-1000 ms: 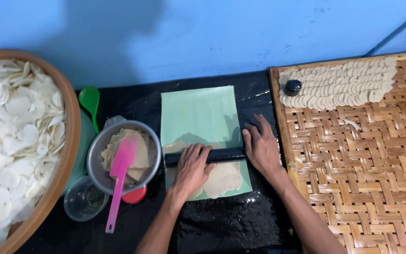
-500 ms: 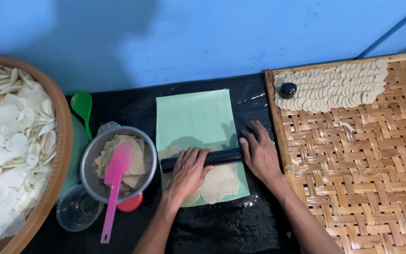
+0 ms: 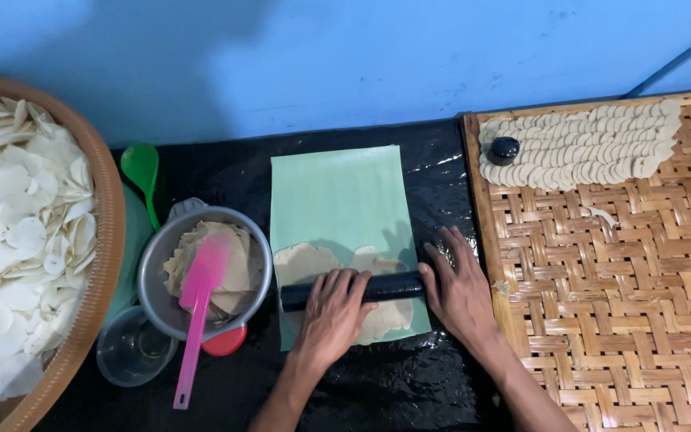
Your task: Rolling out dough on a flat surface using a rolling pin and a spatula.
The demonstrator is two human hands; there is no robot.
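Dough sheet, pale beige and thin (image 3: 313, 262), lies on a light green rectangular mat (image 3: 337, 196) spread over the black glossy plastic covering (image 3: 409, 384) of the work surface. Black cylindrical rolling pin (image 3: 397, 286) sits across the near part of the dough, roughly parallel to the mat's near edge.

Left hand (image 3: 333, 312): palm down, fingers flat and extended over the pin's left portion; pressing, not clenched around it. Right hand (image 3: 459, 288): palm flat at the pin's right end, fingers spread, likewise pressing rather than gripping.

Progress, judged: dough is already flattened but irregular in outline, covering only the near half of the mat; far half is bare. Rolling looks part-way done.

Surroundings: grey metal bowl (image 3: 153, 296) left of the mat holds more beige dough with a pink silicone spatula (image 3: 199, 308) resting in it, so stock remains. Woven bamboo tray (image 3: 625, 320) at right carries overlapping rows of small round cut pieces (image 3: 577, 152) along its far edge, with a small black round cutter (image 3: 504, 150) on them; most of the tray is unfilled. Large round basket (image 3: 105, 240) at left holds white dried discs (image 3: 9, 240).
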